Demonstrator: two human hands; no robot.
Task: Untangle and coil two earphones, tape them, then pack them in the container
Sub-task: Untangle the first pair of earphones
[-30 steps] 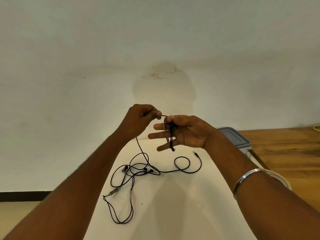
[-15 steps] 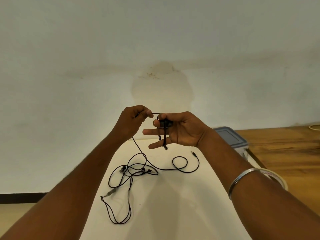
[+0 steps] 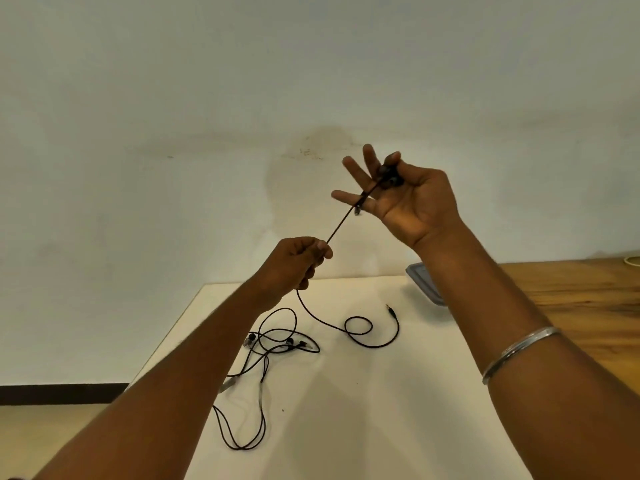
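Observation:
My right hand (image 3: 408,199) is raised with its fingers spread, and its thumb pins the buds of a black earphone (image 3: 389,180) against the palm. That earphone's cable runs taut down-left to my left hand (image 3: 298,263), which pinches it. Below my left hand the cable drops to the white table (image 3: 363,410), makes a small loop (image 3: 358,327) and ends in a jack plug (image 3: 390,309). A second earphone (image 3: 277,344) lies loose and tangled on the table at the left. The grey lid of a container (image 3: 424,282) shows behind my right forearm.
A wooden surface (image 3: 571,289) adjoins the white table on the right, with a pale ring (image 3: 632,259) at its far edge. A plain wall (image 3: 207,98) fills the background. My right wrist wears a metal bangle (image 3: 519,351).
My right hand has risen up and to the right and spread its fingers. My left hand has dropped lower, so the cable between them is now stretched taut.

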